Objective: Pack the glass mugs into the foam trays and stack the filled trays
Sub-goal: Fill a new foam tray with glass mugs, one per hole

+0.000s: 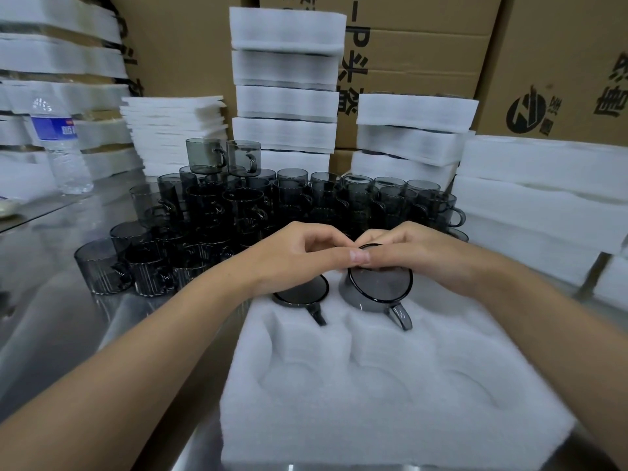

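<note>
The foam tray has bare near pockets. At its far row the left hand curls over the left mug, and the right hand grips the right mug, which is tilted (seemingly not seated). Forcing it could chip the glass, or knuckles could topple the loose mugs just beyond the tray.

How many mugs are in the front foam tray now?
2. The left mug lies in a far pocket of the tray, under the left hand; the right mug, tilted, is beside it in the right hand. None seems hidden.

Smoky-glass left mug and right mug tilt, seemingly half-seated, in foam tray.
</note>
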Demonstrator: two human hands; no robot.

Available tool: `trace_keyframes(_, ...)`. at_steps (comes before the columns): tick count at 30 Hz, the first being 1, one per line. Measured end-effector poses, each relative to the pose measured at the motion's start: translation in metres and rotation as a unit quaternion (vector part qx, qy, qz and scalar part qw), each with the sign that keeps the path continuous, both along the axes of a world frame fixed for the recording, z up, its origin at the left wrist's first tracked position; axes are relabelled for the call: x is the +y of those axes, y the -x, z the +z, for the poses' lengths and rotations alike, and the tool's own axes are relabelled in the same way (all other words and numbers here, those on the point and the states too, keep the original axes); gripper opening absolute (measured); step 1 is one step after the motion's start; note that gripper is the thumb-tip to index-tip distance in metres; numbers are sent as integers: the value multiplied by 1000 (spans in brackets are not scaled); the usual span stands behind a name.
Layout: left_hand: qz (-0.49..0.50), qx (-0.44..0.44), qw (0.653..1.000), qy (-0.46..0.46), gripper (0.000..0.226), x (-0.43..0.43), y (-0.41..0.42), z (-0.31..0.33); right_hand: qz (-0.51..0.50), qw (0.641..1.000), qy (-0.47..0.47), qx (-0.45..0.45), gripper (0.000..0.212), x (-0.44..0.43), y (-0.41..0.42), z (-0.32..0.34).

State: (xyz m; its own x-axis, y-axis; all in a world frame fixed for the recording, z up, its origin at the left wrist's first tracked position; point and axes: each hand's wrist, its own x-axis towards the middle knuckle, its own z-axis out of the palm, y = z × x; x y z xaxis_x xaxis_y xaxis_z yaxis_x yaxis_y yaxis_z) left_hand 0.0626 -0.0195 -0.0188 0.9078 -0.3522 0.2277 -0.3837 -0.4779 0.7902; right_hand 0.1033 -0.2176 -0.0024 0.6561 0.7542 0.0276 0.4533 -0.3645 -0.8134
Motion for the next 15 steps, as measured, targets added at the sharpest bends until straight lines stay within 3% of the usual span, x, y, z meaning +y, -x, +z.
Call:
trace_keyframes(7, 9, 5, 1000, -16, 50, 1, -1, 0, -2, 999, 24, 48, 24, 1, 2, 4)
trace_keyframes(11, 0, 17, 1000, -13, 28, 1, -1, 0, -19, 999, 22, 37, 24, 2, 2, 2)
trace_keyframes(15, -3, 17, 1000, -5, 27, 2, 0, 0, -30, 999, 7, 24, 22, 3, 2, -2)
